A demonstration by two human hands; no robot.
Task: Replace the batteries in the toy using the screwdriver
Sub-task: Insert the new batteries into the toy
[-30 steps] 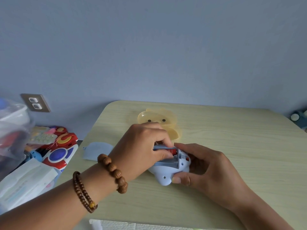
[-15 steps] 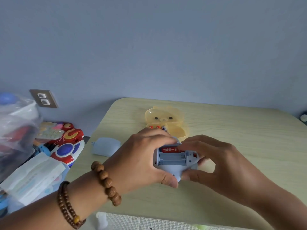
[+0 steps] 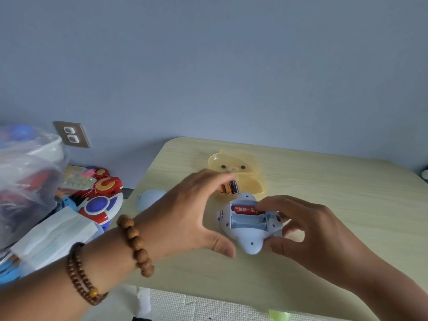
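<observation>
Table (image 3: 335, 188): open surface stretched beyond and right of the right hand (image 3: 317, 235). Yellow bear case (image 3: 234, 162), beyond the left hand (image 3: 183, 216): held loose batteries (image 3: 232, 187), print unreadable. Toy (image 3: 251, 242): pinched by right fingers and thumb, compartment open, one red battery (image 3: 243, 209) inside. Left hand spread, holding nothing.

Motion blurs your left hand (image 3: 185, 214), smearing its fingertips (image 3: 222, 176) across the batteries (image 3: 233, 187) in the yellow bear case (image 3: 234, 162); how many lie there cannot be counted, nor can contact be judged. Your right hand (image 3: 308, 230) covers the right side of the toy (image 3: 250, 244) and one end of the red battery (image 3: 244, 209), whose label is too small to read. Your left hand hides part of the blue cover (image 3: 148, 200). Both forearms run off at the lower corners; the plastic bag (image 3: 25, 172) is cropped at left.
</observation>
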